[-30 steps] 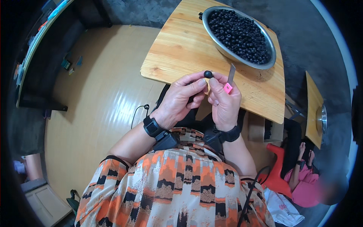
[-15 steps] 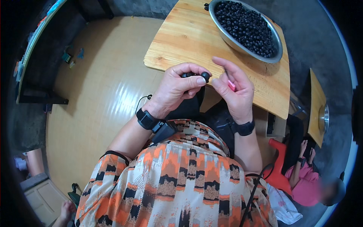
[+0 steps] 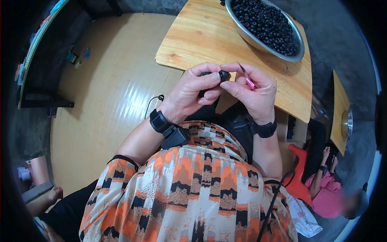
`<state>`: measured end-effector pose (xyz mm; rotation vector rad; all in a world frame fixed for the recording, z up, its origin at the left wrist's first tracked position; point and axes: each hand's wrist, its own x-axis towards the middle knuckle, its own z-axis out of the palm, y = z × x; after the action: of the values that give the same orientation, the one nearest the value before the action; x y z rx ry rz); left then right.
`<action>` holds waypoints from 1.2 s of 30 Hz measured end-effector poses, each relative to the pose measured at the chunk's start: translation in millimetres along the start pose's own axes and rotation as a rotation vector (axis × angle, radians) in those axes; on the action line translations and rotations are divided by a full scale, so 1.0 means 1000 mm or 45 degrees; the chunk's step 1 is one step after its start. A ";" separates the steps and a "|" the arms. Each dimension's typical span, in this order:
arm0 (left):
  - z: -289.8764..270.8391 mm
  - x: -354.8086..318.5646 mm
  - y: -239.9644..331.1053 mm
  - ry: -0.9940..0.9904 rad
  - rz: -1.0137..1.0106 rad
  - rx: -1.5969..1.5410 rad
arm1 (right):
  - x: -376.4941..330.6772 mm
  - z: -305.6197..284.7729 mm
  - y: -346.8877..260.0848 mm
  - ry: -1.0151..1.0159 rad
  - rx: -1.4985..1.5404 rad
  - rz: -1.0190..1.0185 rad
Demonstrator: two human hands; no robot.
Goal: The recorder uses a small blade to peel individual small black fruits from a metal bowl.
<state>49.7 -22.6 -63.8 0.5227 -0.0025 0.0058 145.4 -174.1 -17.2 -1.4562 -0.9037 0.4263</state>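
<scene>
My left hand point(image 3: 195, 88) is closed around several small black bead-like balls, with one shiny black ball point(image 3: 224, 76) showing between its thumb and forefinger. My right hand point(image 3: 254, 88) sits just to the right, its thumb and forefinger reaching to that ball. A slim tool with a pink handle point(image 3: 250, 83) and a thin dark pointed tip is tucked in the right hand; its exact kind is not clear. The fingers partly hide the other balls in my left palm. Both hands are above the near edge of the wooden table.
A metal bowl point(image 3: 298, 54) heaped with black balls, some with holes, stands on the wooden table point(image 3: 193, 34). Dark crumbs dot the tabletop. A person in pink point(image 3: 325, 197) sits at the right, by another small table point(image 3: 338, 117). Someone's limbs point(image 3: 46, 199) show lower left.
My right hand has closed in on the ball, its fingertips now meeting the left hand's. The ball has turned a little, and the view has shifted slightly. More of the person lower left shows.
</scene>
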 end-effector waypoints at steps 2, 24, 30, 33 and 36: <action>0.003 0.000 0.002 0.039 -0.008 -0.060 | 0.000 0.000 0.002 0.009 0.030 -0.033; 0.007 0.001 0.007 -0.115 0.035 0.095 | 0.010 -0.006 -0.014 0.082 0.184 0.184; 0.009 0.003 0.009 -0.113 0.079 0.109 | -0.008 -0.018 -0.029 -0.005 -0.175 0.044; 0.010 0.003 0.008 -0.111 0.085 0.136 | -0.013 -0.012 -0.029 -0.005 -0.595 -0.296; 0.009 0.004 0.008 -0.130 0.072 0.094 | -0.015 -0.010 -0.034 -0.039 -0.765 -0.383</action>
<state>53.2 -20.7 -51.9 0.5960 -0.1172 0.0345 134.2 -195.9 12.1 -1.8122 -1.3251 -0.0615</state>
